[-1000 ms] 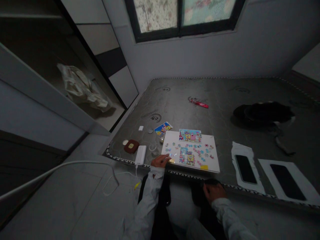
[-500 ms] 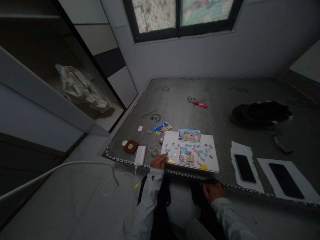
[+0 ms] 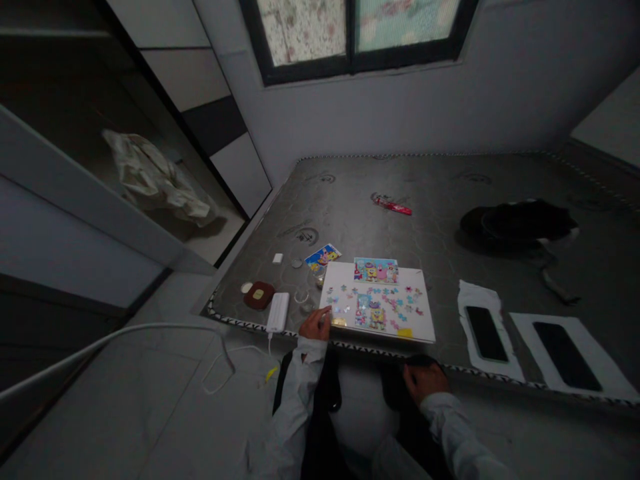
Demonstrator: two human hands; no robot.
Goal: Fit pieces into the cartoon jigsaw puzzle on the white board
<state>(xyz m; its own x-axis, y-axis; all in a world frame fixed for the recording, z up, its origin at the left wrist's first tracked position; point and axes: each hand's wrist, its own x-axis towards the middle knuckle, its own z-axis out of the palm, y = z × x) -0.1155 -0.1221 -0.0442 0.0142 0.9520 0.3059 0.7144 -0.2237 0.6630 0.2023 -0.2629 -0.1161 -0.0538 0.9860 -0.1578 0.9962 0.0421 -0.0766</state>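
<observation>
My left hand (image 3: pixel 315 325) is at the front left corner of a white board (image 3: pixel 425 313), its fingers bent and pressed together; whatever they hold, if anything, is too small to make out. On the board a partly joined cartoon jigsaw puzzle (image 3: pixel 371 313) lies near the front. Loose puzzle pieces (image 3: pixel 400 303) are scattered to its right, others to its upper left. A cartoon picture card (image 3: pixel 376 271) lies along the board's far edge. Resting on my right knee, my right hand (image 3: pixel 426 384) has its fingers curled in, with nothing visible in them.
Left of the board are a white power bank (image 3: pixel 278 312) with a cable, a brown case (image 3: pixel 259 295) and another picture card (image 3: pixel 323 257). Two phones (image 3: pixel 486 333) lie on white sheets at right. A black bag-like item (image 3: pixel 525 227) and a red strip (image 3: pixel 395 206) lie farther back.
My left hand's fingers have drawn in slightly from the board's left edge and are more bent. The right hand stays on the knee. The whole view has shifted a little.
</observation>
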